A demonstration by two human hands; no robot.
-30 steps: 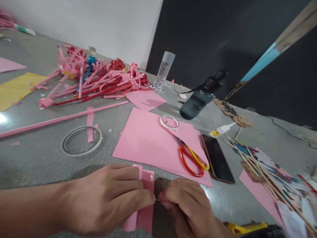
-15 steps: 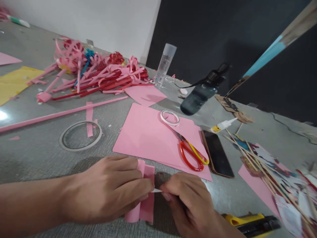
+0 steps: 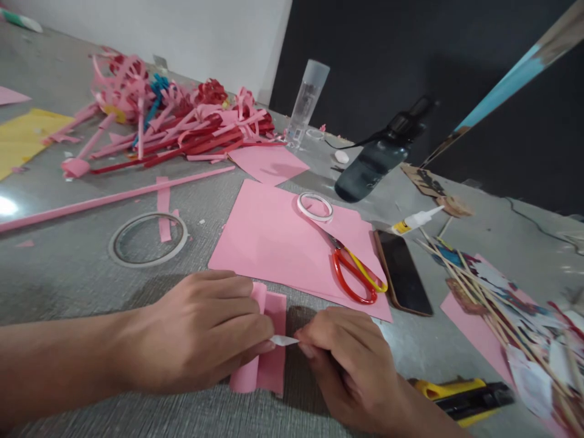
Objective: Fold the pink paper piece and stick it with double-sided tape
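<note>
My left hand point(image 3: 205, 334) is closed over a partly rolled strip of pink paper point(image 3: 272, 359), pressing it against the table. Between the two hands stretches a small white strip point(image 3: 285, 340), perhaps tape or its backing. Its right end is pinched between the thumb and forefinger of my right hand point(image 3: 349, 365). The other end reaches the left fingertips. Just beyond the hands lie pink paper sheets point(image 3: 269, 237), with red and yellow handled scissors point(image 3: 353, 274) and a small white tape roll point(image 3: 314, 207) on top.
A larger tape roll point(image 3: 148, 239) lies at left, near a long pink paper stick point(image 3: 114, 198). Curled paper flowers point(image 3: 182, 121) pile up behind. To the right are a phone point(image 3: 404, 274), a glue bottle point(image 3: 415, 220), a dark water bottle point(image 3: 374, 158), a yellow-black cutter point(image 3: 465, 398) and wooden sticks point(image 3: 488, 304).
More of the white strip shows between my hands, and it looks wider and slightly twisted. Both hands keep their grips. The whole view has shifted slightly.
</note>
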